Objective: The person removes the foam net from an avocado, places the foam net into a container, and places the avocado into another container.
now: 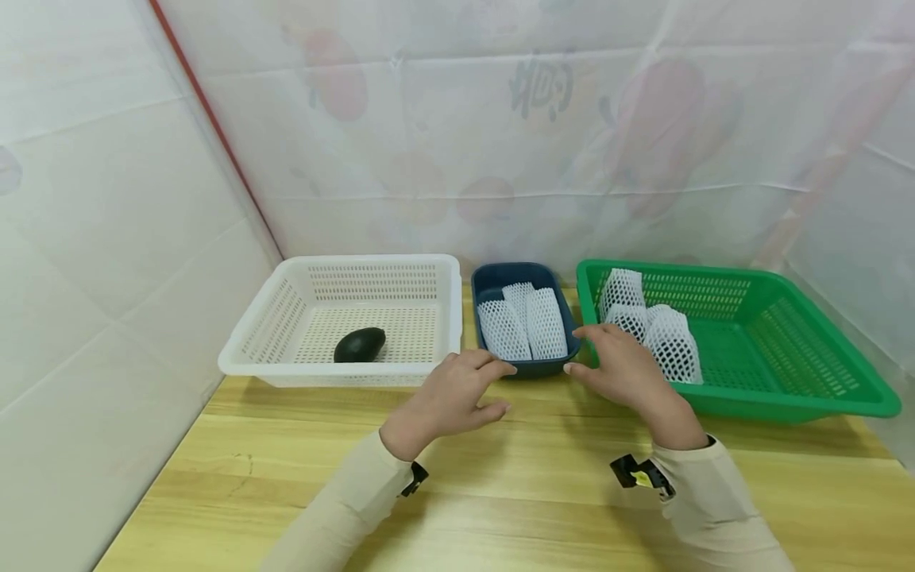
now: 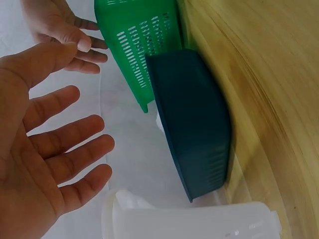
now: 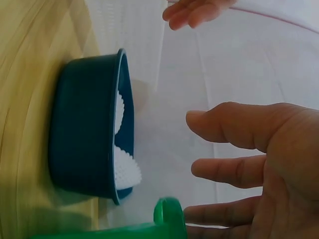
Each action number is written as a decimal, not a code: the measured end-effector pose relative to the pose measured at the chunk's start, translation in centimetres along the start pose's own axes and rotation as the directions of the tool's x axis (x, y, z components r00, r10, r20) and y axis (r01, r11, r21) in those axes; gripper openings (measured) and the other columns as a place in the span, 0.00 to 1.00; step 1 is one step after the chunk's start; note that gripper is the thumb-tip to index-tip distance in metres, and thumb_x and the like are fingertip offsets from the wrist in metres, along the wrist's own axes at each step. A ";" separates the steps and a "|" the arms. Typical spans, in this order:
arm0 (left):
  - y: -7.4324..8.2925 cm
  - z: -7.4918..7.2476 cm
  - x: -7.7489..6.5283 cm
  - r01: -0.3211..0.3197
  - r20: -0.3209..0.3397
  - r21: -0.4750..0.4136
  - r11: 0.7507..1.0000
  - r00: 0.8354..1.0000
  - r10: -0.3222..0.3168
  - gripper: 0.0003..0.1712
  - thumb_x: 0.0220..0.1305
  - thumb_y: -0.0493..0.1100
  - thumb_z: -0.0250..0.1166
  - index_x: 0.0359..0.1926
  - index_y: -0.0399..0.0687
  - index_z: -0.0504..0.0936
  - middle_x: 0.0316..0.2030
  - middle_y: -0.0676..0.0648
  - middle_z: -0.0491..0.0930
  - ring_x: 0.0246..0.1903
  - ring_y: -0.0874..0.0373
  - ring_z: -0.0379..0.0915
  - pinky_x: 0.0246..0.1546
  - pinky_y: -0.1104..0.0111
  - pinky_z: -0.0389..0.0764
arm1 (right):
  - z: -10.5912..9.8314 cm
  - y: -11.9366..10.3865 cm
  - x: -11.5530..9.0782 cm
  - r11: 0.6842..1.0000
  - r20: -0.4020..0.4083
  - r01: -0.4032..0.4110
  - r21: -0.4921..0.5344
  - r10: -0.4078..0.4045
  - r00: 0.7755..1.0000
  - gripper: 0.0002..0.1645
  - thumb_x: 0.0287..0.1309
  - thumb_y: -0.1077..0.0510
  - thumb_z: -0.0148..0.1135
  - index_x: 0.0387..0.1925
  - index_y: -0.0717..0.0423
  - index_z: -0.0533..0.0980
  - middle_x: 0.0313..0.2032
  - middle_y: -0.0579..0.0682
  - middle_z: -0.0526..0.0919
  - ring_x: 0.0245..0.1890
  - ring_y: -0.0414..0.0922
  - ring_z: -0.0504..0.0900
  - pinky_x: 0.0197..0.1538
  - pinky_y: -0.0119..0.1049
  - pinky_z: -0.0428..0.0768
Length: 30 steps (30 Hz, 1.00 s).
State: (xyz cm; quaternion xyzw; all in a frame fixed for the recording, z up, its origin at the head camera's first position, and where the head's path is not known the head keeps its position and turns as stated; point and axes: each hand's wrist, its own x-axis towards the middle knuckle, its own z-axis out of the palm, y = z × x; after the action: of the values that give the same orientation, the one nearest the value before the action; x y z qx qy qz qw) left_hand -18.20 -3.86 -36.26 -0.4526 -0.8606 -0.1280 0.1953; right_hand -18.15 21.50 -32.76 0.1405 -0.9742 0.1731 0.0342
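Note:
My left hand (image 1: 457,395) hovers at the near left of a small dark blue basket (image 1: 525,369), its fingers spread and holding nothing. On the other side, my right hand (image 1: 623,367) is between that basket and a green basket (image 1: 786,403), likewise with nothing in its grasp. Several white foam net sleeves (image 1: 546,324) lie inside the blue basket. More foam net sleeves (image 1: 672,343) are piled at the left end of the green one. In the left wrist view the fingers (image 2: 75,149) stand apart from the blue basket's wall.
A white basket (image 1: 343,370) stands on the left with one dark avocado (image 1: 360,345) in it. All the baskets stand in a row on a wooden table (image 1: 500,492). Behind them hangs a pale printed sheet (image 1: 443,143), with another at the left side.

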 end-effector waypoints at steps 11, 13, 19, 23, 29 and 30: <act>0.2 1.3 0.7 0.035 0.081 -0.043 0.998 0.996 -0.032 0.25 0.55 0.53 0.66 0.52 0.46 0.78 0.42 0.49 0.77 0.40 0.57 0.73 0.40 0.64 0.74 | -0.2 1.9 -0.4 0.999 -0.079 -0.039 0.023 0.041 0.996 0.27 0.56 0.56 0.62 0.55 0.66 0.70 0.54 0.71 0.68 0.50 0.68 0.67 0.44 0.63 0.68; 0.2 1.5 0.9 0.045 0.101 -0.040 0.998 0.994 -0.041 0.26 0.56 0.54 0.66 0.52 0.47 0.78 0.43 0.49 0.77 0.40 0.58 0.73 0.39 0.63 0.74 | -0.3 2.2 -0.6 0.998 -0.094 -0.057 0.019 0.059 0.994 0.27 0.56 0.56 0.62 0.55 0.66 0.70 0.54 0.71 0.67 0.49 0.69 0.67 0.44 0.64 0.67; 0.4 2.0 1.0 0.077 0.119 -0.030 0.997 0.990 -0.072 0.26 0.56 0.55 0.66 0.53 0.49 0.78 0.43 0.50 0.77 0.39 0.58 0.73 0.37 0.64 0.74 | -0.6 3.2 -1.0 0.995 -0.121 -0.102 -0.002 0.101 0.988 0.29 0.56 0.56 0.61 0.57 0.66 0.68 0.54 0.72 0.66 0.49 0.71 0.65 0.42 0.67 0.65; 0.5 2.4 1.0 0.081 0.119 -0.050 0.995 0.990 -0.074 0.26 0.55 0.55 0.66 0.53 0.48 0.78 0.42 0.50 0.77 0.37 0.57 0.74 0.36 0.67 0.74 | -0.7 3.6 -1.0 0.992 -0.125 -0.127 -0.002 0.126 0.984 0.31 0.56 0.55 0.61 0.58 0.66 0.67 0.54 0.73 0.65 0.49 0.71 0.65 0.41 0.67 0.65; 0.7 3.0 1.3 0.102 0.137 -0.109 0.989 0.987 -0.087 0.26 0.56 0.54 0.66 0.53 0.48 0.77 0.44 0.49 0.77 0.40 0.58 0.73 0.39 0.69 0.74 | -0.6 4.6 -1.2 0.985 -0.144 -0.170 0.000 0.168 0.975 0.35 0.54 0.55 0.64 0.58 0.69 0.65 0.54 0.75 0.62 0.49 0.74 0.62 0.42 0.69 0.63; 0.7 3.1 1.4 0.107 0.140 -0.118 0.987 0.986 -0.090 0.26 0.56 0.54 0.66 0.53 0.48 0.77 0.45 0.49 0.76 0.41 0.58 0.73 0.40 0.69 0.74 | -0.6 4.7 -1.2 0.984 -0.150 -0.178 -0.002 0.176 0.973 0.35 0.53 0.55 0.64 0.58 0.69 0.65 0.55 0.76 0.61 0.50 0.74 0.61 0.42 0.69 0.62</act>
State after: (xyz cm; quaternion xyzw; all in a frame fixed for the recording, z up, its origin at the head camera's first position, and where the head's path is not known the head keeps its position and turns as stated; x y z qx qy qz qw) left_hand -18.97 -1.22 -38.34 -0.4286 -0.8833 -0.1606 0.1014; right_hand -18.37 26.25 -33.90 0.0394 -0.9789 0.1778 0.0928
